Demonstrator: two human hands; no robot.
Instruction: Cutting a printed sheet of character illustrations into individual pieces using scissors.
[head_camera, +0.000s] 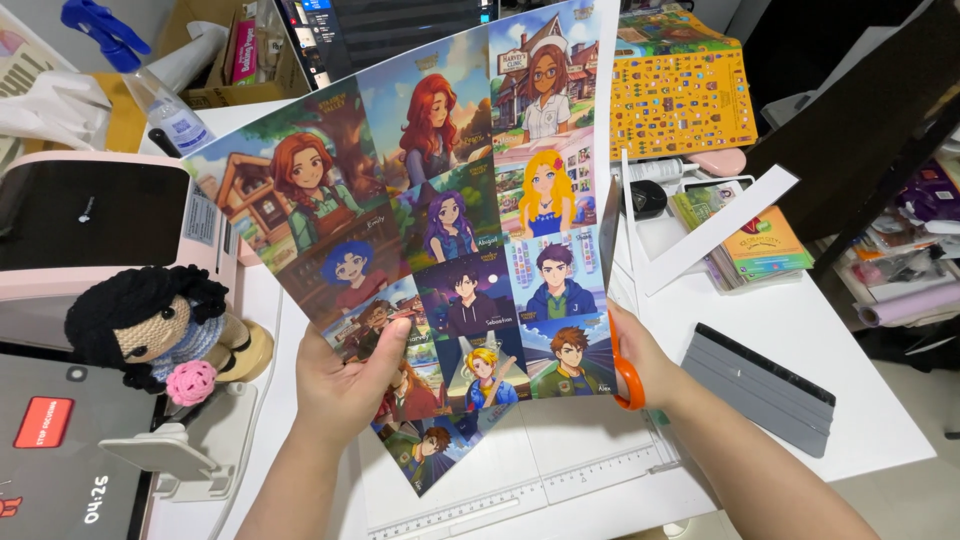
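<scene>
My left hand (345, 385) pinches the lower left edge of a large glossy printed sheet (450, 230) covered with several cartoon character portraits, holding it up over the desk. My right hand (640, 365) grips orange-handled scissors (622, 350), whose blades run up along the sheet's right edge. A thin white strip (628, 215) hangs off that right edge beside the blades. The lower part of the sheet hovers over a white paper trimmer board (520, 480) with ruler markings.
A pink label printer (100, 235) and a crocheted doll (160, 325) sit at the left. A grey squeegee (760, 385), a stack of cards (750, 245) and a white strip (720, 230) lie at the right. A yellow patterned sheet (680, 95) lies farther back.
</scene>
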